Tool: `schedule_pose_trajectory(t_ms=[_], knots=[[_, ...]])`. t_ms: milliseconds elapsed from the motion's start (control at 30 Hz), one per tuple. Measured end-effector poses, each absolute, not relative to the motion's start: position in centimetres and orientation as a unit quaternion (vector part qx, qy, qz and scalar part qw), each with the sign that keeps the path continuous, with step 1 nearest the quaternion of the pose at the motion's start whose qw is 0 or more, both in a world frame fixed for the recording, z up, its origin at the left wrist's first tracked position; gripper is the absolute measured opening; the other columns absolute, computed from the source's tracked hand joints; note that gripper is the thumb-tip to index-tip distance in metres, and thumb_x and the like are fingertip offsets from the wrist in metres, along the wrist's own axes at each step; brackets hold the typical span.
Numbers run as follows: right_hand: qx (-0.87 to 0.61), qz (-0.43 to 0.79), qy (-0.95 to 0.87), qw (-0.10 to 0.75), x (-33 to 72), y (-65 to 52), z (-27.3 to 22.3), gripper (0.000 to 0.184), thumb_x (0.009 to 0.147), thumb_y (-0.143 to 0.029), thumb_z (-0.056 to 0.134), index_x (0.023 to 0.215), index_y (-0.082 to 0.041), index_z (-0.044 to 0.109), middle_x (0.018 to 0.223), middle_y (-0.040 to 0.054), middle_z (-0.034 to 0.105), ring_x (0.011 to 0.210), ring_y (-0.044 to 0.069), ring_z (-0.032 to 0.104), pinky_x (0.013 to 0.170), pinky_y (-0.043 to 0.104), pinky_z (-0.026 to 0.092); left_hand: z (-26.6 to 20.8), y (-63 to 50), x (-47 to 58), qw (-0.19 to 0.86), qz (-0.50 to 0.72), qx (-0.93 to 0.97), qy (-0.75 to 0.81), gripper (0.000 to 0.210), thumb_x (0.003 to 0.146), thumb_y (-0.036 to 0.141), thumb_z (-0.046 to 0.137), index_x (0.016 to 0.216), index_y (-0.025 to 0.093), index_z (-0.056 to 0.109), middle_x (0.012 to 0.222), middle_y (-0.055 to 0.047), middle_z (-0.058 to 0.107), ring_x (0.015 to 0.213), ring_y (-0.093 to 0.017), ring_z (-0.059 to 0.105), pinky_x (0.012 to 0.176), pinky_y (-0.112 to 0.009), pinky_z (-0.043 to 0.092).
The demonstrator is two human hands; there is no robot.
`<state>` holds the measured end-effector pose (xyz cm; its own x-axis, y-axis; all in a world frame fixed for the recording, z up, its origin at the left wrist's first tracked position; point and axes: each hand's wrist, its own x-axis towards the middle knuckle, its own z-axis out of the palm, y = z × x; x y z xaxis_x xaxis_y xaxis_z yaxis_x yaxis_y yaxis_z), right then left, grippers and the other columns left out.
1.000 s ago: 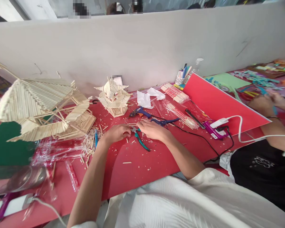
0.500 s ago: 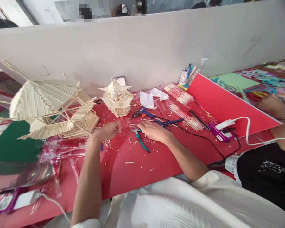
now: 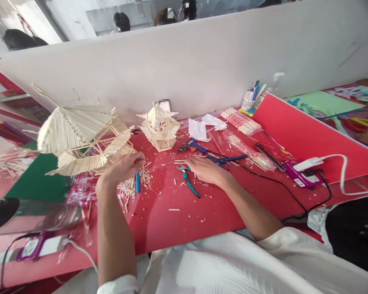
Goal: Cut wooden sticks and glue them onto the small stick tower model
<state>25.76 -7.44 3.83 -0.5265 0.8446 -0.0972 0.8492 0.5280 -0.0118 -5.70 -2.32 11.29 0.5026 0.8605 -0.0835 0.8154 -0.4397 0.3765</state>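
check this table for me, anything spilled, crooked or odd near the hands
Loose stick scraps lie strewn across the red tabletop, thickest around the blue pen-like object near the left hand, so that patch looks spilled or messy. The larger stick model shows open gaps, perhaps just unfinished.

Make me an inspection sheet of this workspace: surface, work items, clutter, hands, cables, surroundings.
Surface: red tabletop, littered with offcuts.
Work items: larger stick model, smaller stick model, teal-handled pliers, blue glue gun.
Clutter: white paper scraps, plastic wrapping.
Hands: right hand at the pliers; left hand near the larger model, its grip unclear.
Cables: white cable and black cable near the right-side purple power strip.
Surroundings: pale partition behind; neighbour's black clothing at right.
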Motion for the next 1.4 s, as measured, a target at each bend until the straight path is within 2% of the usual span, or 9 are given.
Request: schedule_pose_trajectory(t_ms=[167,333,467,567,700,800,1067,1267,1400], knots=[[0.486,-0.03,0.873,0.041,25.7,-7.4,3.8,0.034,0.093,0.001,0.047,0.125,-0.011,0.054,0.119,0.0165,0.064,0.115,0.029,0.059,0.081,0.031,0.049,13.7,-3.9,-5.3,0.211,0.152,0.864,0.43,0.034,0.1,0.044,0.047,0.08,0.019,0.059,0.08,-0.002,0.064,0.071,-0.014,0.057,0.069,-0.028,0.046],[0.476,-0.023,0.878,0.04,25.8,-7.2,3.5,0.031,0.094,0.0,0.048,0.122,-0.012,0.055,0.116,0.0158,0.064,0.111,0.028,0.06,0.083,0.032,0.047,12.3,-3.6,-4.3,0.43,0.275,0.817,0.267,0.032,0.091,0.043,0.068,0.074,0.018,0.058,0.113,-0.012,0.073,0.099,-0.021,0.071,0.083,-0.033,0.057],[0.473,-0.023,0.88,0.039,25.9,-7.1,3.4,0.035,0.093,0.001,0.049,0.126,-0.011,0.054,0.114,0.016,0.065,0.112,0.028,0.06,0.085,0.032,0.048,10.6,-3.0,-4.1,0.551,0.289,0.753,0.212,0.043,0.092,0.055,0.062,0.073,0.021,0.044,0.061,-0.002,0.064,0.053,-0.014,0.062,0.055,-0.027,0.051],[0.478,-0.022,0.877,0.039,25.9,-7.2,3.3,0.035,0.094,0.0,0.048,0.127,-0.011,0.054,0.116,0.0164,0.065,0.113,0.028,0.059,0.085,0.033,0.048,10.6,-2.5,-4.8,0.465,0.159,0.801,0.342,0.036,0.095,0.049,0.057,0.075,0.02,0.048,0.054,0.004,0.051,0.045,-0.009,0.046,0.047,-0.022,0.036],[0.484,-0.026,0.874,0.033,26.0,-7.3,3.3,0.036,0.095,-0.001,0.049,0.128,-0.012,0.055,0.12,0.0161,0.064,0.118,0.03,0.058,0.085,0.034,0.05,10.9,-2.3,-5.7,0.234,-0.054,0.784,0.573,0.028,0.089,0.042,0.058,0.071,0.02,0.056,0.062,0.001,0.058,0.055,-0.014,0.053,0.052,-0.026,0.033],[0.483,-0.03,0.875,0.029,26.0,-7.3,3.3,0.039,0.094,-0.001,0.049,0.131,-0.012,0.054,0.121,0.0159,0.063,0.12,0.03,0.057,0.085,0.035,0.051,10.4,-2.5,-5.7,0.161,-0.146,0.721,0.658,0.026,0.085,0.037,0.06,0.066,0.021,0.055,0.058,0.0,0.06,0.056,-0.018,0.057,0.054,-0.028,0.033],[0.482,-0.033,0.875,0.028,26.1,-7.3,3.3,0.044,0.09,0.003,0.051,0.131,-0.013,0.052,0.12,0.0155,0.063,0.12,0.029,0.058,0.084,0.034,0.051,8.6,-1.6,-5.1,0.07,-0.161,0.709,0.683,0.009,0.078,0.022,0.057,0.077,0.019,0.066,0.075,-0.008,0.071,0.069,-0.023,0.067,0.06,-0.028,0.039],[0.481,-0.031,0.876,0.023,26.0,-7.3,3.2,0.043,0.091,0.003,0.052,0.131,-0.014,0.052,0.118,0.015,0.064,0.119,0.028,0.058,0.087,0.034,0.05,7.8,-0.5,-5.5,0.065,-0.122,0.739,0.66,0.015,0.079,0.029,0.061,0.089,0.023,0.069,0.092,-0.007,0.074,0.079,-0.023,0.068,0.065,-0.026,0.043],[0.481,-0.027,0.876,0.024,26.0,-7.2,3.1,0.041,0.092,0.003,0.05,0.13,-0.013,0.053,0.12,0.0157,0.064,0.12,0.028,0.058,0.092,0.036,0.049,7.2,0.1,-5.6,0.097,-0.096,0.754,0.643,0.013,0.081,0.027,0.06,0.084,0.022,0.071,0.085,-0.007,0.074,0.076,-0.021,0.067,0.063,-0.026,0.041]])
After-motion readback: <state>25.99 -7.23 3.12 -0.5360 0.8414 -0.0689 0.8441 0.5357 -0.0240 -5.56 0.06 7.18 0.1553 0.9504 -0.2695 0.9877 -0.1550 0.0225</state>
